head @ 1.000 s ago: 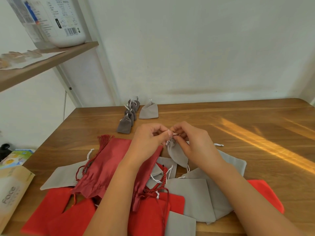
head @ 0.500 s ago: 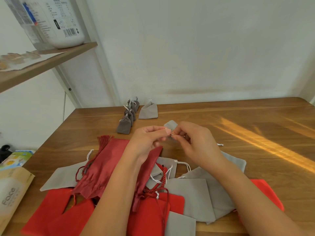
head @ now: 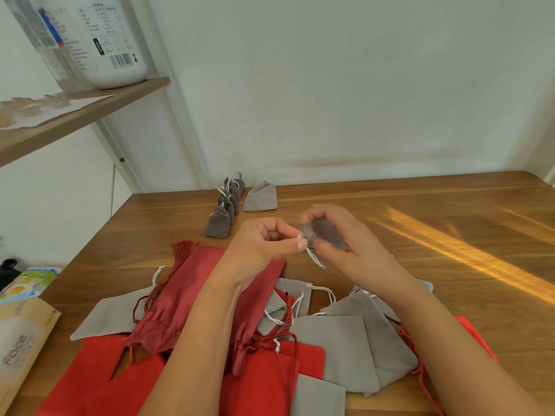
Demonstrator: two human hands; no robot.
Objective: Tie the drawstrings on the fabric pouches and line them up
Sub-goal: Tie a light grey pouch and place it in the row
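Left hand (head: 261, 250): thumb and forefinger pinched tight on the white cord (head: 315, 259) right at the pouch's neck, other fingers curled in. Right hand (head: 354, 250): cupped round the small grey pouch (head: 327, 234), thumb at the gathered mouth, fingers behind the body. The pouch is in the air above the table (head: 450, 211), between the two hands, lying sideways with its mouth toward the left hand. Loose cord ends dangle below the pinch.

Change: a second ago the pouch hung down from both sets of fingertips. Half a second ago it had flipped up behind them. Now it sits in the right palm with the neck bunched shut. Both hands have also lifted a little and drifted right. Judgement: cinch done, knot being made or snugged. Whether the knot is finished, cannot tell, since the fingers hide it.

Outward: a row (head: 223, 216) of tied dark grey pouches stands at the far edge near the wall, with a paler grey one (head: 260, 198) just beside it. Likely the held pouch goes next to these once knotted.

Near edge: a pile of flat, untied pouches under the forearms, grey (head: 339, 346) and red (head: 258, 382), overlapping, cords loose. Many are left, so the task is early to midway.

Left side: a shelf (head: 90, 106) with a bottle (head: 111, 40), and a box (head: 21, 349) on the table corner.
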